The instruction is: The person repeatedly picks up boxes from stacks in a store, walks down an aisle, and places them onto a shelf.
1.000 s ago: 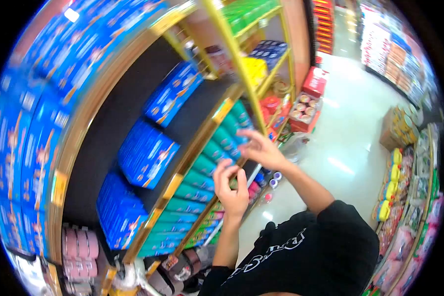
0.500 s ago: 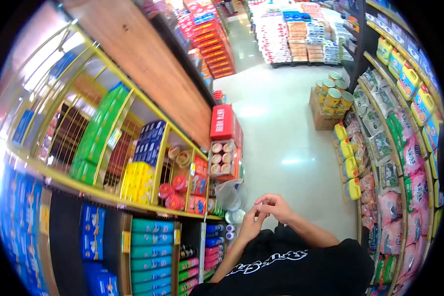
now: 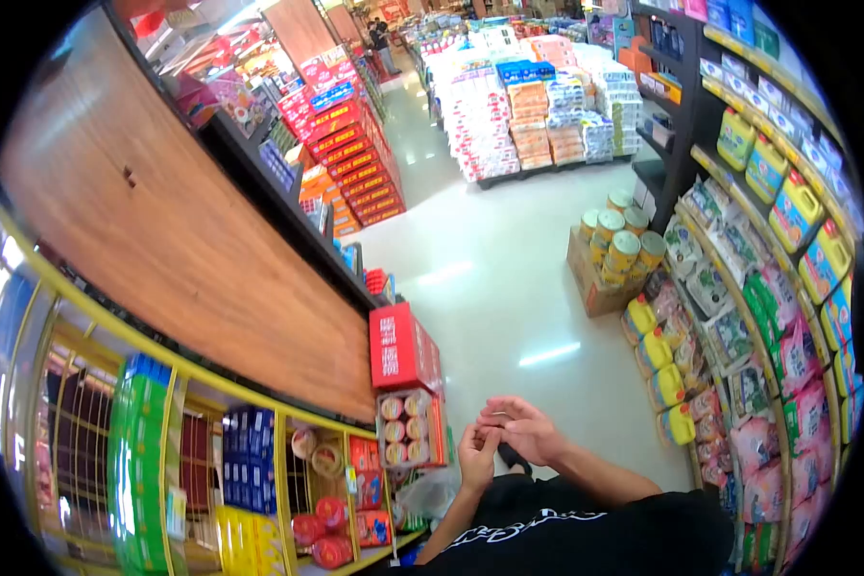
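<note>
Left hand (image 3: 477,459) observed with fingers curled, right hand (image 3: 533,437) loosely open, the two meeting before the black shirt (image 3: 586,528) (whether the left grips anything small cannot be told). Nearest, to their left, are a clear plastic bag (image 3: 428,493) and a box of round tubs (image 3: 405,428), beside a red carton (image 3: 401,346).

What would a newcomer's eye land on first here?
Probably the big pile of white and orange packs at the top centre, then the broad wooden panel slanting down the left side. Nearest, the left hand and right hand are close together at the bottom centre, just above the black shirt in view.
</note>
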The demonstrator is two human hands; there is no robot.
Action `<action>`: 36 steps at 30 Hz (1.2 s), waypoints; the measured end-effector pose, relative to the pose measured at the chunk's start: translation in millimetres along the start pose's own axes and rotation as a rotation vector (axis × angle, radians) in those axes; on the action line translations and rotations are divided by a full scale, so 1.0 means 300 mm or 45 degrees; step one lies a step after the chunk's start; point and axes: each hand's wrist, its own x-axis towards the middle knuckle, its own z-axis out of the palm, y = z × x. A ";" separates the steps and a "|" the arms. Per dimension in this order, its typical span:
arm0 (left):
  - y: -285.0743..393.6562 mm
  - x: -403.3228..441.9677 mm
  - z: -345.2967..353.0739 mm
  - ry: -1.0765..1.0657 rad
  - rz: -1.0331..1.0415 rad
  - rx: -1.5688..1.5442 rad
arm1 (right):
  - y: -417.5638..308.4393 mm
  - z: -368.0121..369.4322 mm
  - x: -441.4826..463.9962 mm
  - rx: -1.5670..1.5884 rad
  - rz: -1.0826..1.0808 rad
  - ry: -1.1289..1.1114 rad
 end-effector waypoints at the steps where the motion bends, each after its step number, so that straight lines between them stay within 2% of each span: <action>1: -0.001 0.086 0.005 0.005 -0.028 -0.036 | -0.031 -0.012 0.071 -0.085 -0.018 0.034; 6: 0.054 0.525 0.047 -0.087 0.009 -0.069 | -0.232 -0.029 0.437 -0.088 -0.191 -0.017; 9: 0.073 0.739 0.035 -0.309 0.165 -0.237 | -0.336 -0.037 0.591 0.396 -0.202 -0.082; 12: 0.113 0.945 0.092 -0.367 0.098 -0.326 | -0.418 -0.093 0.765 0.478 -0.259 -0.102; 15: 0.029 1.143 0.070 -0.415 -0.134 -0.276 | -0.503 -0.204 0.961 0.538 -0.251 -0.117; 21: 0.051 1.610 0.116 -0.502 -0.093 -0.537 | -0.688 -0.382 1.403 0.474 -0.081 -0.150; 22: 0.064 1.681 0.127 -0.401 -0.142 -0.529 | -0.720 -0.420 1.491 0.578 -0.029 -0.216; 24: 0.051 1.844 0.106 -0.466 -0.026 -0.507 | -0.796 -0.449 1.639 0.506 0.038 -0.216; 29: 0.045 2.136 0.158 -0.191 0.025 -0.566 | -0.910 -0.545 1.958 0.373 0.145 -0.236; 31: 0.071 2.236 0.184 -0.189 0.096 -0.636 | -0.950 -0.556 2.050 0.353 0.220 -0.211; 33: 0.074 2.352 0.212 0.023 0.004 -0.674 | -0.978 -0.600 2.154 0.275 0.255 -0.223; 36: 0.039 2.555 0.185 0.096 -0.010 -0.786 | -1.018 -0.659 2.332 0.149 0.228 -0.247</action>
